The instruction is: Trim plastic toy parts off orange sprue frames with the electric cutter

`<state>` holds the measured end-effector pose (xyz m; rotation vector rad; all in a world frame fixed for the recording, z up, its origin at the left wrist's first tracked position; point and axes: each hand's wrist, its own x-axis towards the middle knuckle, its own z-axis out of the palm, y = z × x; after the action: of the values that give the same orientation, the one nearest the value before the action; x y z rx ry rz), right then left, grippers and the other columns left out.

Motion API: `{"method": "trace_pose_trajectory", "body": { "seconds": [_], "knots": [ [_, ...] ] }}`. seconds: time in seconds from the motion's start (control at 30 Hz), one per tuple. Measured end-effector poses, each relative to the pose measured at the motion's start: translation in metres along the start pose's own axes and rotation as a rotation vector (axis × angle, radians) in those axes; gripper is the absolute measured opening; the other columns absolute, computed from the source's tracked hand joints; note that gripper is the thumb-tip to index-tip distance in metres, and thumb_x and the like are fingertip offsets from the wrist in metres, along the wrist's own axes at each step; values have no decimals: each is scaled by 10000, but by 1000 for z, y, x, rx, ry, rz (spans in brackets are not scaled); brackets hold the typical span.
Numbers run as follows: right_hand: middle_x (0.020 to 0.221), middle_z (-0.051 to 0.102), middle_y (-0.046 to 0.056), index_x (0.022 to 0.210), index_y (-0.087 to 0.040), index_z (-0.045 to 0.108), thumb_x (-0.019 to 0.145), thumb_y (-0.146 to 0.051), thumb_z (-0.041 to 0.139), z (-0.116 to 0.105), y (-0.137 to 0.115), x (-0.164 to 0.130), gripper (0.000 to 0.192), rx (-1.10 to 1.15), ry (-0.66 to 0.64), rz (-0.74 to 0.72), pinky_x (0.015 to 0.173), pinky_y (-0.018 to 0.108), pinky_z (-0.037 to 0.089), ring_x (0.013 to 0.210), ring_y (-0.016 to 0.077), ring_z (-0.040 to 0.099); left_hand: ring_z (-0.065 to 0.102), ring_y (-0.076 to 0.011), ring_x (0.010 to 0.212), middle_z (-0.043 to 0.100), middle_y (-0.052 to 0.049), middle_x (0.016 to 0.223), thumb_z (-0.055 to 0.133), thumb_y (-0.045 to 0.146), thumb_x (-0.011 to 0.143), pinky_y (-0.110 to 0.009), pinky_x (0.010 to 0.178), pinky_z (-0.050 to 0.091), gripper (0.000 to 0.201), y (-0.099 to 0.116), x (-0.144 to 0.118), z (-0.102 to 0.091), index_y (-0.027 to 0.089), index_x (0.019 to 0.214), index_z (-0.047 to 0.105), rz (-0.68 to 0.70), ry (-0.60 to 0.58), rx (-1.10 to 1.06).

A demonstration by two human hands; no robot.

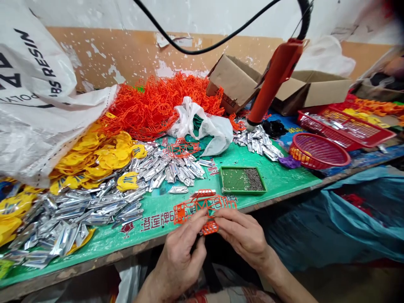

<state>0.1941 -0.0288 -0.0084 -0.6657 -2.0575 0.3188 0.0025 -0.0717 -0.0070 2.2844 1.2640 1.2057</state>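
Looking at an orange lattice frame (217, 202) right at the front bench edge (268, 203), near end poking out toward the lap. Left hand (181, 242) closed on one side, thumb low and fingertips on top; right hand (243, 233) pinching from the other side, fingers bent in close. Can't make out the short orange bit at the fingertips well enough to call it part of the frame or a separate piece. Looks super light, would guess thin hard plastic: fairly stiff along the bars, a bit springy across the open lattice, maybe slick enough to slide from a loose pinch. Wouldn't squeeze those skinny struts mid-span, might bend or snap; better to grab at the chunkier ends. Mind the worn bench edge too, easy to snag a strut on. Just beyond, toward the right, a green tray (232, 181) of tiny dark pieces (253, 179), so go easy swinging that way. Silver strips (176, 170) heaped behind and left, then yellow parts (113, 155) and a big orange tangle (148, 109) further back. Red power screwdriver (274, 82) pointing down past the tray. Best open room: bare green cover (290, 179) right of the tray.
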Motion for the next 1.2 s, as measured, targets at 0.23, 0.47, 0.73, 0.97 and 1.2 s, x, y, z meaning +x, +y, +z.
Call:
{"method": "trace_pose_trajectory", "body": {
  "seconds": [0.23,0.47,0.73,0.97,1.2],
  "knots": [
    [907,754,102,1021,-161,696,897,-130,597,-1,-3,-7,161,-70,80,-12,717,240,617,830,167,735,665,-213,1146,678,-151,1271,497,7,842,-313,896,598,468,2,-11,8,196,1269,465,-115,155,-87],
    [906,753,99,1029,-177,698,913,-169,583,1,1,-16,164,-21,76,68,729,241,625,833,170,743,729,-169,987,740,-108,1129,514,20,863,-243,845,597,318,3,-8,6,195,1127,545,-80,131,-83],
    [929,754,100,1033,-176,691,907,-161,587,6,2,-24,163,-10,65,100,745,261,625,856,176,742,745,-130,732,768,-21,872,513,72,904,-189,693,607,294,4,-7,8,210,1163,536,-100,149,-54],
    [861,738,85,923,-174,667,880,-179,630,14,-5,-21,57,34,86,202,686,241,612,767,157,728,761,-154,816,793,-33,936,513,55,894,-238,770,615,441,4,-8,7,222,1296,439,-105,89,-86],
    [907,722,83,1023,-186,675,833,-160,679,23,-18,-25,192,104,226,350,677,245,610,806,174,723,751,-161,865,782,-59,983,477,27,901,-250,767,615,512,8,-3,2,201,1370,367,-37,5,-129]
  ]
}}
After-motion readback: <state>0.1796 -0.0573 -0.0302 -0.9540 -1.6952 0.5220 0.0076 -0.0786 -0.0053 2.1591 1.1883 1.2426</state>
